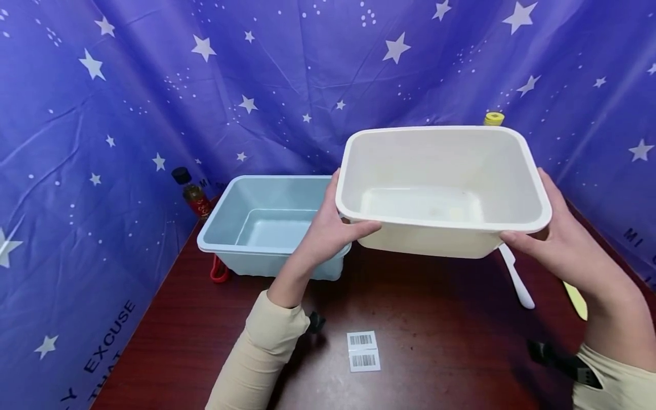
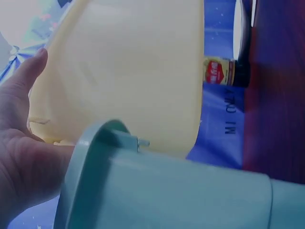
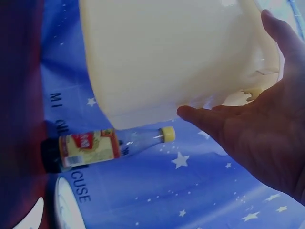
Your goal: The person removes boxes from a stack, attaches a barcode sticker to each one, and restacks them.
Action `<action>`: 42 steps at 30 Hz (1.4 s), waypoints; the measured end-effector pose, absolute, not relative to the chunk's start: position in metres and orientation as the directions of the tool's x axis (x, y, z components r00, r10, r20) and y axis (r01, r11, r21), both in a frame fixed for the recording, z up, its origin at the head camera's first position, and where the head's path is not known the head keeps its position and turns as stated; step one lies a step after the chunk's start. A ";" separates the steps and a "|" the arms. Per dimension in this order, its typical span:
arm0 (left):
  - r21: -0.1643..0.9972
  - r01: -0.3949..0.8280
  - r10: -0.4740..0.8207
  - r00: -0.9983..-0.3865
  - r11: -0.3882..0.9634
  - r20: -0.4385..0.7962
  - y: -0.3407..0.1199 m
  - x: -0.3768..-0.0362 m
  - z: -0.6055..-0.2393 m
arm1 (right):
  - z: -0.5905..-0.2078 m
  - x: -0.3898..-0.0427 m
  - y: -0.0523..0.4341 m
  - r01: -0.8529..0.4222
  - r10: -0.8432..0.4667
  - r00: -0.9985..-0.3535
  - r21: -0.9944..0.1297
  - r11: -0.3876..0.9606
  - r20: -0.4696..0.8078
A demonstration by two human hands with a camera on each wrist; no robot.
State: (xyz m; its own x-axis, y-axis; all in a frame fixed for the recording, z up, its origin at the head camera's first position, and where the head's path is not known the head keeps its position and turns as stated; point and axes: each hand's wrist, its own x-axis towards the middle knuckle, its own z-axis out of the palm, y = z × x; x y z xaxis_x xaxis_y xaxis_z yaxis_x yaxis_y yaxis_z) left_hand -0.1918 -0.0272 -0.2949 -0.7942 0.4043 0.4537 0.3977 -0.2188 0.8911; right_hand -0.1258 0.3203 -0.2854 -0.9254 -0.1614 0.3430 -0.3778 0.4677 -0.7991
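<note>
Holding the cream plastic basin [image 1: 441, 188] aloft above the desk [image 1: 435, 336], left hand [image 1: 330, 228] and right hand [image 1: 556, 242] clasping its opposite rims, thumbs over the lip. Light-blue basin [image 1: 266, 225] just beside the left hand. Next, probably, a level, steady carry.

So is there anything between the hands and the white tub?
Nothing visible. The left hand grips the white tub at its left rim and the right hand holds its right rim, both directly on the plastic. The blue tub sits beside it.
</note>
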 end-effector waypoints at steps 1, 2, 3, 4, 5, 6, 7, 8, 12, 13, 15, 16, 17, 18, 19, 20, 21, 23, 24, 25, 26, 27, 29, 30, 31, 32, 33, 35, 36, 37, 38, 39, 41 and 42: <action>0.894 0.397 0.400 -0.799 -0.209 0.449 -0.026 -0.189 -0.293 | -0.287 -0.126 0.322 -0.379 -0.162 -0.925 -0.799 0.466 0.344; 0.895 0.398 0.397 -0.802 -0.202 0.446 -0.025 -0.187 -0.292 | -0.289 -0.125 0.324 -0.372 -0.161 -0.928 -0.803 0.466 0.336; 0.898 0.397 0.393 -0.807 -0.191 0.441 -0.024 -0.186 -0.291 | -0.290 -0.124 0.325 -0.361 -0.160 -0.932 -0.808 0.465 0.325; 0.901 0.393 0.391 -0.812 -0.181 0.433 -0.022 -0.185 -0.291 | -0.291 -0.124 0.327 -0.350 -0.162 -0.937 -0.817 0.458 0.310; 0.904 0.390 0.389 -0.817 -0.172 0.426 -0.021 -0.184 -0.292 | -0.292 -0.123 0.329 -0.343 -0.164 -0.939 -0.819 0.459 0.301; 0.907 0.387 0.388 -0.820 -0.165 0.420 -0.020 -0.184 -0.294 | -0.292 -0.123 0.331 -0.337 -0.169 -0.941 -0.824 0.455 0.292; 0.909 0.383 0.388 -0.822 -0.163 0.417 -0.019 -0.185 -0.296 | -0.293 -0.123 0.333 -0.334 -0.177 -0.942 -0.827 0.452 0.284; 0.910 0.382 0.386 -0.824 -0.161 0.415 -0.017 -0.186 -0.299 | -0.293 -0.124 0.334 -0.333 -0.184 -0.942 -0.827 0.453 0.279; 0.910 0.389 0.380 -0.827 -0.147 0.414 -0.013 -0.191 -0.310 | -0.294 -0.126 0.342 -0.352 -0.229 -0.934 -0.804 0.478 0.273; 0.910 0.389 0.380 -0.827 -0.142 0.413 -0.012 -0.192 -0.312 | -0.295 -0.126 0.344 -0.358 -0.241 -0.932 -0.797 0.486 0.271; 0.913 0.389 0.380 -0.831 -0.123 0.405 -0.010 -0.192 -0.314 | -0.296 -0.127 0.347 -0.361 -0.267 -0.929 -0.787 0.500 0.257; 0.916 0.387 0.380 -0.835 -0.108 0.398 -0.010 -0.191 -0.315 | -0.297 -0.128 0.349 -0.360 -0.281 -0.928 -0.784 0.505 0.245; 0.919 0.385 0.379 -0.839 -0.091 0.389 -0.009 -0.190 -0.315 | -0.298 -0.128 0.350 -0.355 -0.291 -0.928 -0.781 0.514 0.231; 0.923 0.379 0.377 -0.846 -0.073 0.377 -0.008 -0.190 -0.315 | -0.299 -0.128 0.351 -0.347 -0.295 -0.931 -0.776 0.527 0.216; 0.927 0.372 0.374 -0.853 -0.051 0.363 -0.008 -0.189 -0.316 | -0.300 -0.129 0.352 -0.342 -0.305 -0.931 -0.771 0.537 0.200; 0.930 0.366 0.373 -0.859 -0.032 0.351 -0.007 -0.188 -0.316 | -0.300 -0.129 0.353 -0.331 -0.307 -0.934 -0.765 0.552 0.183; 0.933 0.360 0.371 -0.865 -0.009 0.338 -0.007 -0.187 -0.316 | -0.301 -0.129 0.354 -0.320 -0.303 -0.938 -0.759 0.567 0.168; 0.933 0.355 0.364 -0.878 0.061 0.310 -0.006 -0.186 -0.317 | -0.303 -0.129 0.355 -0.307 -0.304 -0.941 -0.753 0.582 0.149; 0.930 0.353 0.360 -0.885 0.102 0.296 -0.005 -0.185 -0.316 | -0.304 -0.129 0.356 -0.301 -0.300 -0.943 -0.749 0.590 0.143; 0.925 0.351 0.356 -0.891 0.148 0.281 -0.005 -0.185 -0.316 | -0.304 -0.129 0.357 -0.293 -0.296 -0.946 -0.746 0.598 0.134; 0.917 0.348 0.351 -0.898 0.195 0.266 -0.004 -0.184 -0.316 | -0.305 -0.129 0.358 -0.285 -0.293 -0.948 -0.744 0.605 0.125; 0.906 0.347 0.345 -0.904 0.241 0.254 -0.004 -0.183 -0.315 | -0.305 -0.129 0.359 -0.276 -0.289 -0.950 -0.741 0.613 0.116; 0.886 0.342 0.336 -0.913 0.314 0.233 -0.003 -0.182 -0.314 | -0.306 -0.129 0.361 -0.261 -0.284 -0.954 -0.735 0.626 0.097; 0.878 0.338 0.333 -0.916 0.339 0.224 -0.002 -0.181 -0.313 | -0.306 -0.128 0.361 -0.250 -0.278 -0.957 -0.729 0.638 0.085; 0.871 0.334 0.330 -0.919 0.361 0.215 -0.002 -0.181 -0.313 | -0.307 -0.128 0.362 -0.240 -0.273 -0.959 -0.723 0.647 0.073; 0.865 0.330 0.329 -0.921 0.378 0.208 -0.001 -0.180 -0.312 | -0.308 -0.128 0.362 -0.233 -0.272 -0.960 -0.723 0.650 0.065; 0.860 0.329 0.330 -0.922 0.391 0.203 0.000 -0.180 -0.312 | -0.308 -0.127 0.362 -0.229 -0.272 -0.960 -0.724 0.651 0.059; 0.848 0.325 0.328 -0.925 0.419 0.192 0.001 -0.180 -0.311 | -0.309 -0.127 0.363 -0.220 -0.273 -0.961 -0.724 0.653 0.046; 0.842 0.326 0.329 -0.925 0.430 0.190 0.001 -0.180 -0.311 | -0.310 -0.127 0.363 -0.217 -0.275 -0.961 -0.726 0.653 0.040; 0.836 0.328 0.331 -0.924 0.439 0.189 0.002 -0.180 -0.310 | -0.311 -0.127 0.364 -0.214 -0.280 -0.960 -0.726 0.654 0.031; 0.833 0.331 0.334 -0.923 0.443 0.190 0.002 -0.180 -0.310 | -0.311 -0.127 0.364 -0.206 -0.281 -0.960 -0.729 0.653 0.020; 0.829 0.334 0.336 -0.923 0.448 0.190 0.002 -0.180 -0.310 | -0.312 -0.127 0.364 -0.194 -0.277 -0.961 -0.724 0.662 0.004; 0.824 0.331 0.334 -0.924 0.460 0.185 0.003 -0.179 -0.309 | -0.313 -0.128 0.365 -0.165 -0.270 -0.962 -0.720 0.675 -0.032; 0.824 0.330 0.333 -0.925 0.461 0.184 0.003 -0.179 -0.309 | -0.314 -0.128 0.366 -0.159 -0.272 -0.961 -0.719 0.677 -0.044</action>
